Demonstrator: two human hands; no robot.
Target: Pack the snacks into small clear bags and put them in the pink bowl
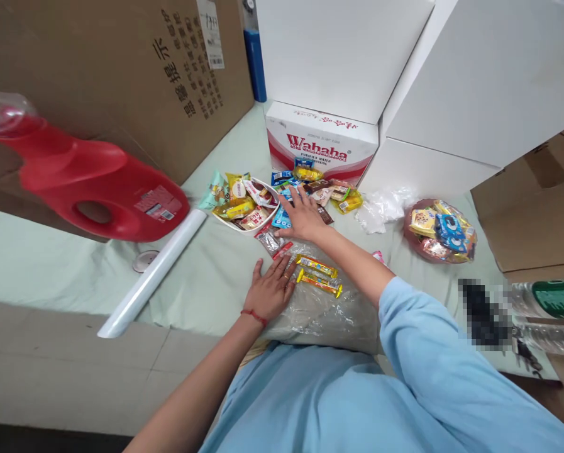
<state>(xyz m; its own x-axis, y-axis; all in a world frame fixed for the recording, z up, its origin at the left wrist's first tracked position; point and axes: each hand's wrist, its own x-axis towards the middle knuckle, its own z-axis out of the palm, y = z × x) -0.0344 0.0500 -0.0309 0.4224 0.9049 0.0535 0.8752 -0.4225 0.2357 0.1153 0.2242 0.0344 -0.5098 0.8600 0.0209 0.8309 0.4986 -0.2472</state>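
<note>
My left hand (pixel 271 289) lies flat on the cloth, fingers spread, its fingertips beside a clear plastic bag (pixel 319 318). Two yellow wrapped snack sticks (pixel 319 283) rest on that bag, just right of the hand. My right hand (pixel 305 217) reaches over a pile of wrapped snacks (pixel 341 192), fingers spread and touching blue packets (pixel 280 217); whether it grips one I cannot see, but the fingers look stretched out. Left of it stands a white bowl (pixel 244 231) filled with wrapped snacks. A clear packet with red edges (pixel 273 241) lies between the two hands.
A pink bowl (pixel 411 245) of snacks stands at the right, beside crumpled clear plastic (pixel 383 207). Behind the pile is a Wahaha carton (pixel 319 148). A red detergent jug (pixel 102 179) and a white roll (pixel 152 277) are at left. Bottles (pixel 552 299) lie far right.
</note>
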